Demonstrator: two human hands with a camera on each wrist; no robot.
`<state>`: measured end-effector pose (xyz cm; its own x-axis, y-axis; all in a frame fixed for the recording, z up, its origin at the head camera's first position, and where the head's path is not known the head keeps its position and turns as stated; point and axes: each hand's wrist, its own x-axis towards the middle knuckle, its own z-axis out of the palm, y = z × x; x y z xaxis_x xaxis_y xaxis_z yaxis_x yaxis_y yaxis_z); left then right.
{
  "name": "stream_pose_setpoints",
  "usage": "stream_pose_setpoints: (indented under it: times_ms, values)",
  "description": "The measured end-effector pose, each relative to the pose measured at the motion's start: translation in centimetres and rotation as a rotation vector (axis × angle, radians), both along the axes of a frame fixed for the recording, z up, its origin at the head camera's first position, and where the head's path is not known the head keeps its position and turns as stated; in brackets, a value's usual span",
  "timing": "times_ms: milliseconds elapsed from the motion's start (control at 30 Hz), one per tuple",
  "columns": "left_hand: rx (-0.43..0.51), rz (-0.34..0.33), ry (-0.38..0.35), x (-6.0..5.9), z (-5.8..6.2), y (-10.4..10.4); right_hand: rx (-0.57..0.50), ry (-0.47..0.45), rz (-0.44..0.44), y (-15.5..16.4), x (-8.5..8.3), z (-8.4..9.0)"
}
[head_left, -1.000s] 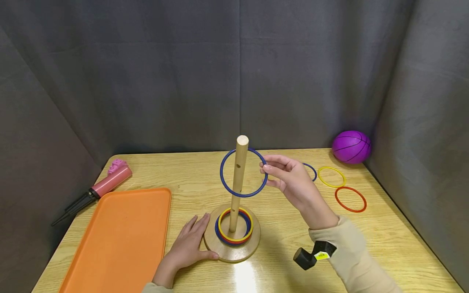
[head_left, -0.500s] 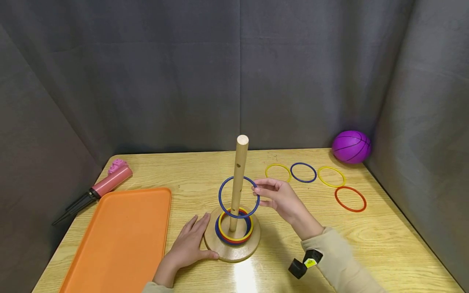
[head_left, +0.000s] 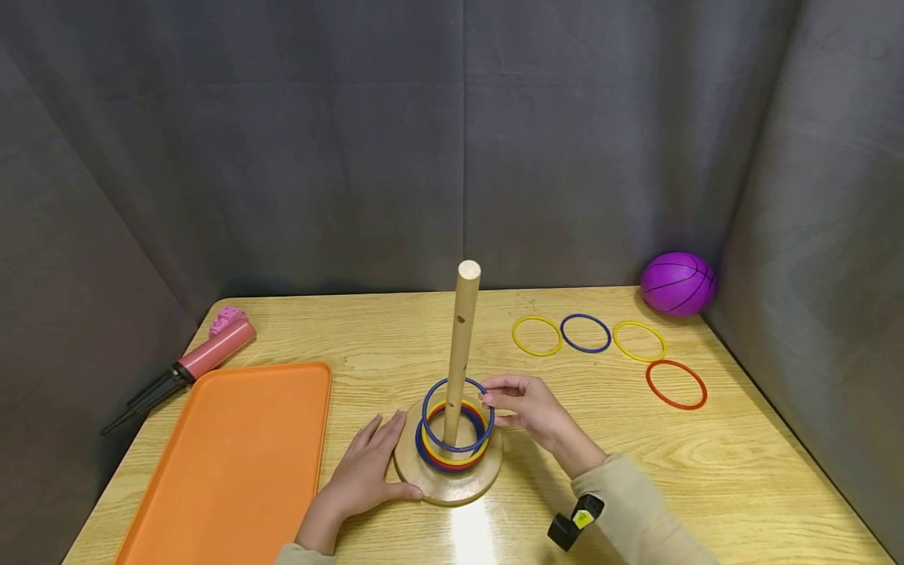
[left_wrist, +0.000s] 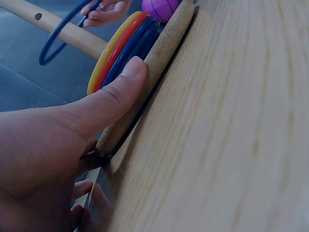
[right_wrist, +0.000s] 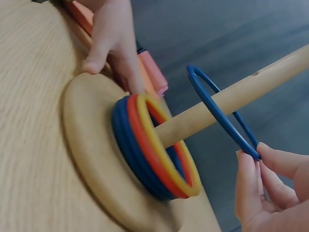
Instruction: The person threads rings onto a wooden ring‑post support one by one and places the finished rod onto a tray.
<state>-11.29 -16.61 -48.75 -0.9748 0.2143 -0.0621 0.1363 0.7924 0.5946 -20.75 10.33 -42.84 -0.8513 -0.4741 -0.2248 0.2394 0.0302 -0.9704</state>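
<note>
My right hand [head_left: 526, 404] pinches the edge of a blue ring [right_wrist: 219, 117] between thumb and fingertips. That ring is around the wooden peg [head_left: 463, 329], low down and tilted, just above a stack of rings. In the stack a yellow ring [left_wrist: 110, 47] lies uppermost, a red ring [left_wrist: 121, 50] under it, then blue rings [left_wrist: 134, 44]. They rest on the round wooden base [head_left: 452, 491] around the peg's foot. My left hand [head_left: 363, 471] rests against the base's left side, thumb on its front rim and fingers extended along the edge.
An orange tray [head_left: 233, 471] lies at the left, with a pink hand pump [head_left: 212, 349] and a small pink object [head_left: 227, 316] behind it. To the back right lie loose rings: yellow [head_left: 537, 355], blue [head_left: 586, 351], yellow [head_left: 639, 360] and red [head_left: 674, 406]. A purple ball [head_left: 678, 284] sits beyond them.
My right hand has lowered the blue ring along the peg, from its upper part to near the stack. The left hand and the base have stayed in place.
</note>
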Motion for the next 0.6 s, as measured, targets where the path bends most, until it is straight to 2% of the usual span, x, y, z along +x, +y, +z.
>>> stream_pose_setpoints:
  times_ms: [300, 600]
  values:
    - [-0.006, 0.005, -0.005, 0.0, 0.0, 0.0, 0.049, 0.024, 0.039, -0.4, 0.1, -1.3]
    - [0.005, -0.008, -0.008, 0.0, 0.0, -0.1, 0.107, 0.02, 0.009, -0.6, -0.2, -2.1]
